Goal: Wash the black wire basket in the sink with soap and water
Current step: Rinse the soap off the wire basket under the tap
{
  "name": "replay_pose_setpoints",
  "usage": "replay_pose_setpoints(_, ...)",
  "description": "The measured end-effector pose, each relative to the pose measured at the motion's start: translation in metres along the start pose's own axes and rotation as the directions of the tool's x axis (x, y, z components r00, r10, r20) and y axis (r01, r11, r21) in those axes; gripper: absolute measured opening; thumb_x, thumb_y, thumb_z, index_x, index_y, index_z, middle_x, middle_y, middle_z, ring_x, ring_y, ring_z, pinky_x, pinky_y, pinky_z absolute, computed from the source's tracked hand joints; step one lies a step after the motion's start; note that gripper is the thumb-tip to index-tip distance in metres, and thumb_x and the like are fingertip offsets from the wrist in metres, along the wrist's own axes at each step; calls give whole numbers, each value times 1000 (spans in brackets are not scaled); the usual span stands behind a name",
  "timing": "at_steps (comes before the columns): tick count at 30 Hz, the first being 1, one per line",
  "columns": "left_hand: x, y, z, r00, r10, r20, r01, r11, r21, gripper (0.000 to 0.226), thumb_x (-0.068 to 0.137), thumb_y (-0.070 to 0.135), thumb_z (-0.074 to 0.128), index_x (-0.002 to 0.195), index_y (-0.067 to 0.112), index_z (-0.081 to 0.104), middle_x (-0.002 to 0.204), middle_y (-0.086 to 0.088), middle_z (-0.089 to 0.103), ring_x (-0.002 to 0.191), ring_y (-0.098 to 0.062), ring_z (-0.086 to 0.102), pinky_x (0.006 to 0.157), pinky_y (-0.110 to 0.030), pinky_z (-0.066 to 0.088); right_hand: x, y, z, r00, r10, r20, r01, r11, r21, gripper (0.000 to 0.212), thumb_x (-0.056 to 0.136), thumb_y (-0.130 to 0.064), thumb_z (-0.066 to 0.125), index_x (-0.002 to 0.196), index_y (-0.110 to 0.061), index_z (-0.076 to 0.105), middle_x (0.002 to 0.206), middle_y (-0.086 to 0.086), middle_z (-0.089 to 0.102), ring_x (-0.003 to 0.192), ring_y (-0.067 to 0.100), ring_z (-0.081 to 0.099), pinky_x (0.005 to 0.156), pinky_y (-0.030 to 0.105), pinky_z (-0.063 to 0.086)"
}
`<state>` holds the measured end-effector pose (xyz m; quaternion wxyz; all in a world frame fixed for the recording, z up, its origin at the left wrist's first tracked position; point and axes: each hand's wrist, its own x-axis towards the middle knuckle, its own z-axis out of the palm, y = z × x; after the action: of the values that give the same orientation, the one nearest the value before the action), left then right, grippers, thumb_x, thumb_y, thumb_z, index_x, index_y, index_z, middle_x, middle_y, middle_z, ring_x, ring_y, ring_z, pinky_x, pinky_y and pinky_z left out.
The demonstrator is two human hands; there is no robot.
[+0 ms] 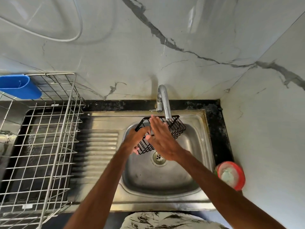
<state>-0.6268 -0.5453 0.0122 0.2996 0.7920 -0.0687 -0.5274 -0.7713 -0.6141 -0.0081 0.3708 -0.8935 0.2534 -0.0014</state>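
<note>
light: soft, even, moderately bright, source out of view | glare: pale streaks on glossy marble wall (193, 19), highlight on chrome faucet (163, 100) | shadows: faint faucet shadow on wall, dark under dish rack (41, 129) | blur: rack, drainboard ridges (99, 142), red tub (231, 175) smeared; right hand (162, 139) soft | distortion: wide-angle bowing at edges

Middle of the black wire basket (176, 128) covered by the right grip (162, 141); fingertips of the left grip (137, 138) partly hidden behind its wires. Left edge cuts off the dish rack (41, 138) and blue holder (19, 86). Blur on the red tub (231, 175); contents unreadable.
</note>
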Motion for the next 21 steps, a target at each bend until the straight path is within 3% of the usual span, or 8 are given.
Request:
replay_pose_setpoints(2,0,0,-2,1000,-12,-6,12,1000,-28,65,84,63,70,136,26,58,130,-13,62,113,-41,61,61,-40,54,-2,-11,0,997,-78,-15,78,997,-10,72,105,-55,16,160,-18,-14,166,-3,-23,152,9,-22,123,40,-15)
replay_pose_setpoints(5,-3,1,-8,1000,12,4,-12,1000,8,52,82,52,68,123,20,63,119,-19,68,103,-40,65,79,-50,60,5,8,-5,995,-90,-40,90,996,-9,66,108,-49,18,161,-20,-10,168,-5,-16,154,8,-14,124,40,-8)
replay_pose_setpoints(8,-12,3,-14,999,-3,45,2,1000,31,58,65,50,68,115,21,60,130,-23,61,113,-45,61,93,-60,56,15,48,-14,984,169,-54,-163,982,97,65,103,-63,13,159,-29,12,168,-1,12,155,21,11,124,49,14)
replay_pose_setpoints(10,-12,3,-15,997,-1,73,-2,999,45,58,69,44,69,120,19,58,137,-25,56,119,-48,57,97,-62,53,17,75,-21,936,349,-52,-339,930,143,66,103,-64,14,158,-27,16,167,1,15,152,25,20,122,53,25)
replay_pose_setpoints(13,-13,3,-13,996,24,85,-30,997,70,63,77,41,71,133,15,55,140,-26,54,124,-50,53,101,-67,48,17,100,-25,858,513,35,-510,841,181,75,102,-65,12,162,-22,-3,170,4,-2,156,25,6,123,50,9)
replay_pose_setpoints(16,-16,5,-13,997,25,72,-32,995,93,70,68,44,70,131,16,55,135,-25,54,117,-46,56,99,-64,51,23,91,-24,820,572,29,-571,813,120,81,99,-69,11,162,-18,-3,169,11,-2,156,31,2,122,54,7)
replay_pose_setpoints(19,-14,6,-14,998,26,53,-30,997,73,62,74,47,71,125,16,56,135,-27,55,116,-47,57,96,-63,53,28,53,-20,888,459,-34,-454,886,97,75,102,-64,11,162,-18,6,169,11,-3,156,31,-2,124,59,2)
replay_pose_setpoints(21,-14,6,-12,998,45,44,-48,997,68,66,75,57,70,125,16,57,128,-24,61,109,-45,61,92,-59,56,28,17,-12,945,326,-24,-321,940,117,74,103,-62,10,161,-19,-2,168,7,-9,155,28,-10,124,58,-4)
